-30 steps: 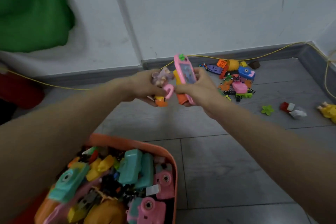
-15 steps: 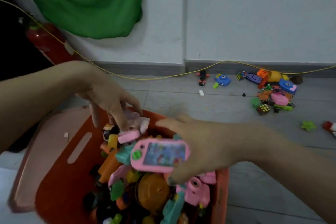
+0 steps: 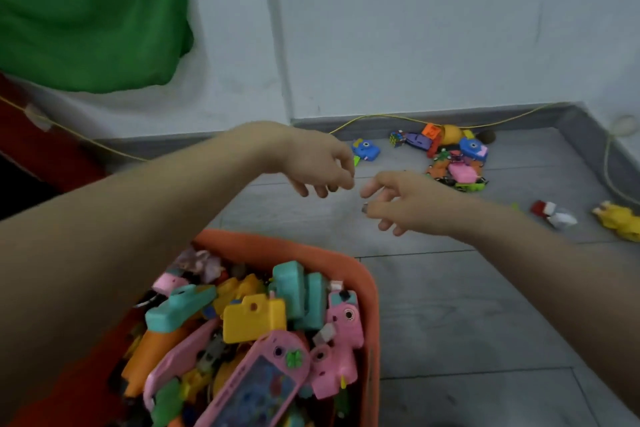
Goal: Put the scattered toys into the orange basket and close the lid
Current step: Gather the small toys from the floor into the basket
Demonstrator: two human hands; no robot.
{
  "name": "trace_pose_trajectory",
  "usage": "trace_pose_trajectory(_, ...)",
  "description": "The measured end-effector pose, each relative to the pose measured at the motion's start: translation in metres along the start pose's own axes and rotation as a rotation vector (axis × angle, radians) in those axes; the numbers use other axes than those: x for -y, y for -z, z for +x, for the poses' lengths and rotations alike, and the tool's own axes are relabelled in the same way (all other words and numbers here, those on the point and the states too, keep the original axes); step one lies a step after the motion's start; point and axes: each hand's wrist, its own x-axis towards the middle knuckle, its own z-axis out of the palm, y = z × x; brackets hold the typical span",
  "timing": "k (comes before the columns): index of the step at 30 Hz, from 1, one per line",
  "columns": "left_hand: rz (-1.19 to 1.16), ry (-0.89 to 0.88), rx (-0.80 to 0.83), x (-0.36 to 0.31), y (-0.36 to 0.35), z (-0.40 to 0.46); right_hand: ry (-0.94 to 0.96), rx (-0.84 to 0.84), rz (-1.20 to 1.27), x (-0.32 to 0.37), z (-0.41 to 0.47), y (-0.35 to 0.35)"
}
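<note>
Basket (image 3: 369, 291) beneath both empty grips (image 3: 356, 189)

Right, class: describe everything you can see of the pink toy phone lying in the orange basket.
The pink toy phone looks like glossy plastic, with rounded corners and a bluish screen showing blurred cartoon shapes. Above the screen sit a green clover-shaped button and a small dark dot. It lies face up and tilted on top of the heap in the orange basket, near its front, resting against a yellow toy camera and a pink toy camera. Its lower end runs out of view. Neither hand touches it.
</note>
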Motion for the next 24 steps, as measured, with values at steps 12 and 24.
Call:
trace_pose_trajectory(12, 0.176, 0.063, 0.058, -0.083, -0.099, 0.163, -0.509, -0.289, -0.137, -0.217, 0.018, 0.065)
trace_pose_trajectory(24, 0.111, 0.194, -0.082, -0.122, -0.143, 0.275, -0.661, -0.539, -0.301, -0.343, 0.055, 0.107)
